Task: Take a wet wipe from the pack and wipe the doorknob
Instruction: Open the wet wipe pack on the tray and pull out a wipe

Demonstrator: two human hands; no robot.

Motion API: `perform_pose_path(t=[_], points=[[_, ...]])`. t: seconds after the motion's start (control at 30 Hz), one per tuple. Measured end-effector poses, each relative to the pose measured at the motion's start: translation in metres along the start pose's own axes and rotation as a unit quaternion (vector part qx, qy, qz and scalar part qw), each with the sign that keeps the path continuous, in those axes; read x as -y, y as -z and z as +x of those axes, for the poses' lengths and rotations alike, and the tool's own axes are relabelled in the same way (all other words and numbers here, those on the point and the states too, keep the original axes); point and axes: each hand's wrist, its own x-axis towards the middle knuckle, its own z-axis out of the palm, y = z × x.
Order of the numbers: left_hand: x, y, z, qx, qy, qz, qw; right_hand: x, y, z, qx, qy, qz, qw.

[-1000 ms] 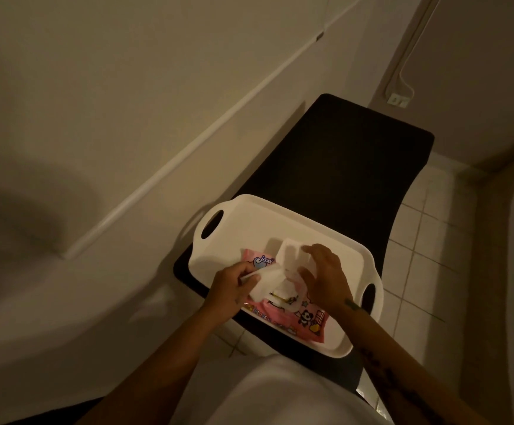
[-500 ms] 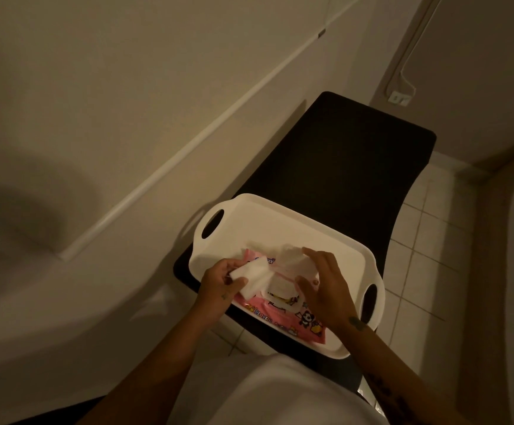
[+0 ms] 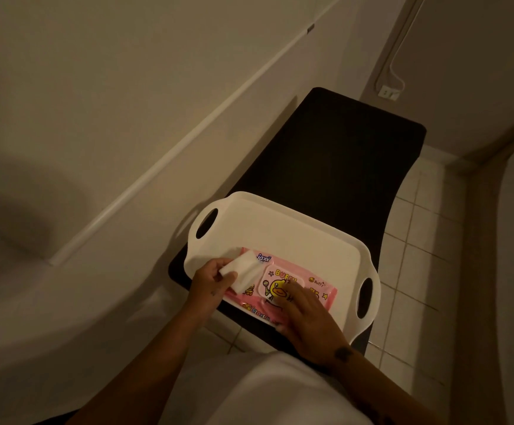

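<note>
A pink wet-wipe pack (image 3: 317,286) with a cartoon duck lies in a white handled tray (image 3: 283,228). Its flip lid (image 3: 275,279) is down. My right hand (image 3: 306,320) presses flat on the lid and the pack's near side, fingers spread. A folded white wet wipe (image 3: 243,271) is pinched in my left hand (image 3: 211,282), just over the pack's left end. No doorknob is in view.
The tray sits on the near end of a black bench (image 3: 341,154) that runs along a beige wall. White floor tiles (image 3: 415,240) lie to the right. A wall socket with a cable (image 3: 387,92) is at the far corner.
The wipe came free of the pack into my left hand. My right hand flipped the lid down and now presses on it.
</note>
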Motion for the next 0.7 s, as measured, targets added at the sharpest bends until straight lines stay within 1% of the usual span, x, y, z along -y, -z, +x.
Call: perform_pose_path(t=[0.3, 0.47, 0.57, 0.7], points=[[0.002, 0.001, -0.002, -0.006, 0.004, 0.008, 1.0, 0.001, 0.0, -0.003, 0.038, -0.023, -0.05, 0.998], [0.0, 0.001, -0.005, -0.005, 0.005, -0.002, 1.0, -0.002, 0.0, -0.004, 0.051, -0.017, -0.066, 0.996], [-0.003, 0.0, -0.008, -0.004, 0.003, -0.006, 1.0, -0.003, -0.001, -0.004, 0.08, -0.018, -0.089, 0.993], [-0.009, -0.006, -0.012, 0.001, -0.007, -0.016, 1.0, -0.004, -0.001, -0.005, 0.083, -0.018, -0.1, 0.991]])
